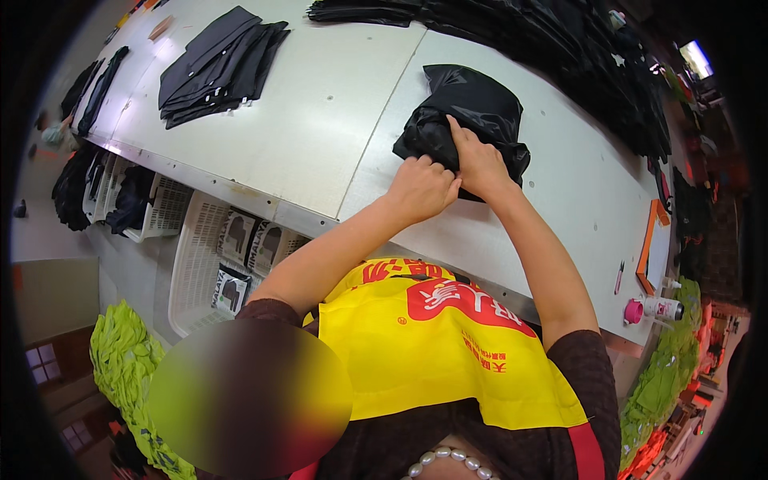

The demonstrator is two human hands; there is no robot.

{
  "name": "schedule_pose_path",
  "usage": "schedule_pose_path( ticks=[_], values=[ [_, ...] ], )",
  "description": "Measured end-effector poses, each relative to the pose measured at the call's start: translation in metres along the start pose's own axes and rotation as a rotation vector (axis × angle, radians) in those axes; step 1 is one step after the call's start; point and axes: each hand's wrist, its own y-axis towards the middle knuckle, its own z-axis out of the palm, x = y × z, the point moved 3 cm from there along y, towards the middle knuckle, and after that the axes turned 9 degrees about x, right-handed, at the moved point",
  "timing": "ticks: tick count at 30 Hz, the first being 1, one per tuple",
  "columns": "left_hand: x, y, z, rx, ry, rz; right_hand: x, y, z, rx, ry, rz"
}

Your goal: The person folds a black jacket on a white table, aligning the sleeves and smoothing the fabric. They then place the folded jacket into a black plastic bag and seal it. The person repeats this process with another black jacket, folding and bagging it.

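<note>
Black bundle under both hands, near side of the bench

From my remote station I record the following. The glossy black bundle lies on the pale bench, directly ahead of the wearer. The left hand has its grip curled around the bundle's near edge. The right hand rests against the bundle, one digit stretched over its top; its underside is hidden, so I cannot tell whether that grip is clenched. The hands meet at the near edge.

A stack of folded dark garments lies left of the bundle; a long black pile runs along the far side. Below the bench, at left, a white basket holds printed packets. A pink-capped bottle lies at the right end.
</note>
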Motion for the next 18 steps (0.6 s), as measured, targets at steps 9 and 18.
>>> schedule_pose_path(
  ticks=[9, 18],
  values=[
    [0.023, 0.005, 0.061, 0.305, 0.263, -0.088, -0.006, 0.003, -0.007, 0.056, 0.046, -0.001],
    [0.022, 0.007, 0.013, 0.397, 0.0, -0.182, -0.016, -0.004, 0.0, -0.003, -0.013, 0.014]
  ],
)
